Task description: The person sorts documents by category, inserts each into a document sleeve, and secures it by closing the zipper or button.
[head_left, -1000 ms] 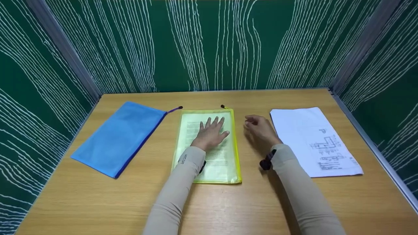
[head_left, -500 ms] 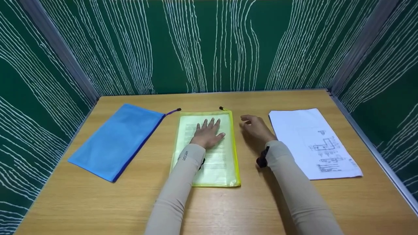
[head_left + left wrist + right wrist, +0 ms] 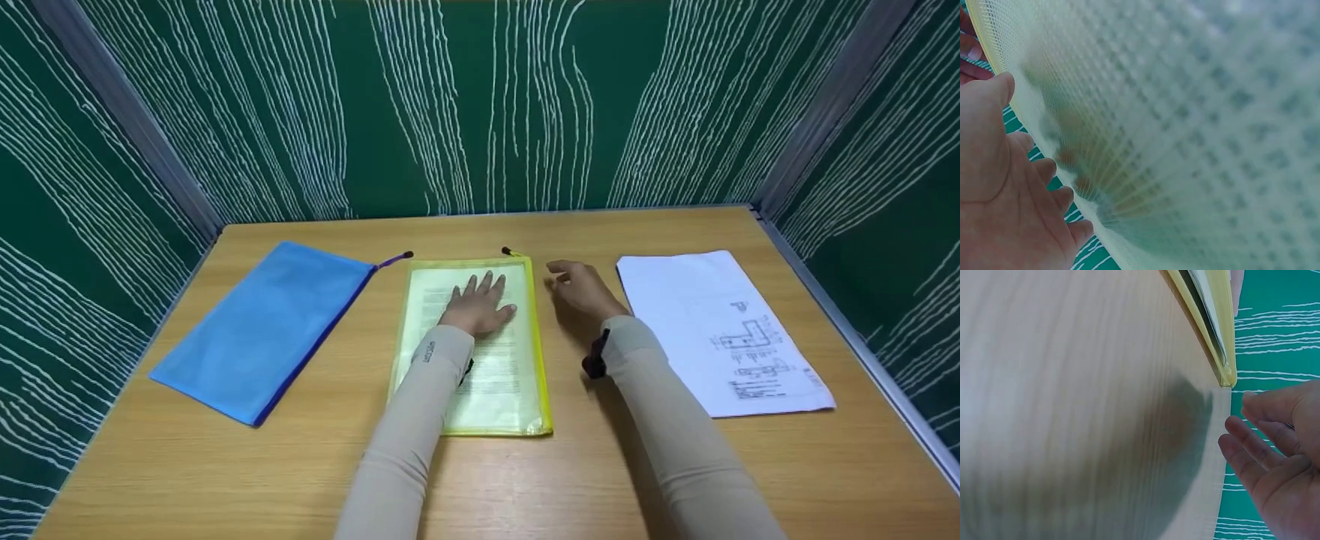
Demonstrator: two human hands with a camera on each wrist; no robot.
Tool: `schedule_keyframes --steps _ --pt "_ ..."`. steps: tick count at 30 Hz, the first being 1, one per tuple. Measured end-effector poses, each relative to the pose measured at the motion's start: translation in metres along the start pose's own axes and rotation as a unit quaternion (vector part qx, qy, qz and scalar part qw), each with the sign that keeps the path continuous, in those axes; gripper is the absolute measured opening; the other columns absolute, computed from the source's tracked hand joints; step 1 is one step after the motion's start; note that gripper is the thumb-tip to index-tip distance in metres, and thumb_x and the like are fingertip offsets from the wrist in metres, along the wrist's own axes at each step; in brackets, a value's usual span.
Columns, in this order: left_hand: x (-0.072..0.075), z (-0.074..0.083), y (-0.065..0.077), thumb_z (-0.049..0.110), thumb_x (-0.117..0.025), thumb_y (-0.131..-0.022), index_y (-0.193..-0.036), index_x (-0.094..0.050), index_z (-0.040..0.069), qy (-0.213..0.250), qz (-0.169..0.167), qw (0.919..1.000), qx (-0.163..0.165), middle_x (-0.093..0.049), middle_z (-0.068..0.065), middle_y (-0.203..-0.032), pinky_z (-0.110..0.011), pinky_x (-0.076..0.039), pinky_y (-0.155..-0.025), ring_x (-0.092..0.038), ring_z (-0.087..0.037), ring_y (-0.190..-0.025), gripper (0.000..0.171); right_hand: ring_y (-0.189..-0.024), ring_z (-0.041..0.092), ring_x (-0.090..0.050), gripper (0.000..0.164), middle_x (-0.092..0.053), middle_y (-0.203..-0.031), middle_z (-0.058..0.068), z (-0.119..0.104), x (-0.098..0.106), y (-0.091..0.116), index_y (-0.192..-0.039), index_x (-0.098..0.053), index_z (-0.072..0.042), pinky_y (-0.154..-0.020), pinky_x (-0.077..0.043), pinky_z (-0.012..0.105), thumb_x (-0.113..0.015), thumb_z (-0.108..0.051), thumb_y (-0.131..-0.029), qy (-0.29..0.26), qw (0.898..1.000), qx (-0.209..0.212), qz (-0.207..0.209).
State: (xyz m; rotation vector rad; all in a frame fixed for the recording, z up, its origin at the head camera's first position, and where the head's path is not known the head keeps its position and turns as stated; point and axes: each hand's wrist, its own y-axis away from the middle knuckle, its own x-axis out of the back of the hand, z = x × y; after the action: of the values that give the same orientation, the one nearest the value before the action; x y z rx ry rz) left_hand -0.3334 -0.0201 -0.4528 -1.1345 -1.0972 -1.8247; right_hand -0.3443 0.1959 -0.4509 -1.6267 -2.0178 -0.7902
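Note:
A translucent yellow mesh zip pouch (image 3: 502,382) lies at the middle of the table, printed paper showing through it. My left hand (image 3: 478,307) rests on its upper half, fingers spread and straight. In the left wrist view that hand (image 3: 1010,180) is beside the pale mesh (image 3: 1185,112). Just right of the pouch's yellow zip edge, my right hand (image 3: 587,289) is held above the table with fingers loosely bent and nothing in them. The right wrist view shows a gap along the pouch's yellow edge (image 3: 1227,332), with white paper inside, apart from the right hand (image 3: 1280,450).
At left lies a blue zip pouch (image 3: 262,330) with a purple pull cord (image 3: 394,259). White sheets (image 3: 675,292) printed with a technical drawing lie at right, partly behind the right forearm. Green panels (image 3: 405,180) with white lines enclose the wooden table (image 3: 300,472).
My right hand has drifted slightly left, closer to the yellow pouch's edge. The left hand stays on the pouch. The head view has shifted a little.

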Motion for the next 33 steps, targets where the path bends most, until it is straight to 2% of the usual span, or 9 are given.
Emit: schedule_keyframes --steps 13,17,24,33 --pt "0.002 -0.009 0.003 0.055 -0.037 -0.098 -0.156 -0.009 0.025 0.009 -0.028 0.9995 0.009 0.002 0.001 -0.163 -0.048 -0.006 -0.121 0.003 -0.026 -0.15 0.071 -0.135 0.031 -0.042 0.048 -0.042 -0.149 0.012 -0.009 -0.008 -0.015 -0.144 -0.044 -0.011 -0.111 -0.035 0.049 -0.045 -0.001 -0.097 -0.005 1.0 0.002 -0.009" --pt "0.001 -0.006 0.005 0.055 -0.037 -0.098 -0.156 -0.009 0.025 0.011 -0.034 0.9993 0.012 0.002 0.001 -0.163 -0.048 -0.005 -0.121 0.004 -0.026 -0.15 0.071 -0.136 0.033 -0.04 0.049 -0.041 -0.149 0.013 -0.005 -0.008 -0.019 -0.144 -0.044 -0.011 -0.112 -0.034 0.05 -0.045 0.0 -0.096 -0.008 1.0 0.006 -0.009" --pt "-0.005 0.003 0.006 0.054 -0.038 -0.098 -0.156 -0.01 0.025 0.027 -0.045 0.9986 0.003 0.003 0.001 -0.163 -0.049 -0.004 -0.121 0.005 -0.025 -0.15 0.07 -0.132 0.037 -0.045 0.051 -0.042 -0.147 0.019 0.003 -0.005 -0.025 -0.144 -0.042 -0.004 -0.108 -0.039 0.05 -0.047 0.004 -0.094 0.014 0.999 0.035 -0.011" --pt "-0.007 0.01 0.014 0.054 -0.038 -0.098 -0.156 -0.009 0.026 0.015 -0.054 0.9984 -0.01 0.003 0.002 -0.163 -0.048 -0.002 -0.121 0.005 -0.024 -0.15 0.07 -0.134 0.039 -0.042 0.052 -0.041 -0.148 0.021 0.002 0.0 -0.028 -0.146 -0.04 -0.008 -0.11 -0.034 0.053 -0.044 0.005 -0.096 0.011 0.999 0.021 -0.032"
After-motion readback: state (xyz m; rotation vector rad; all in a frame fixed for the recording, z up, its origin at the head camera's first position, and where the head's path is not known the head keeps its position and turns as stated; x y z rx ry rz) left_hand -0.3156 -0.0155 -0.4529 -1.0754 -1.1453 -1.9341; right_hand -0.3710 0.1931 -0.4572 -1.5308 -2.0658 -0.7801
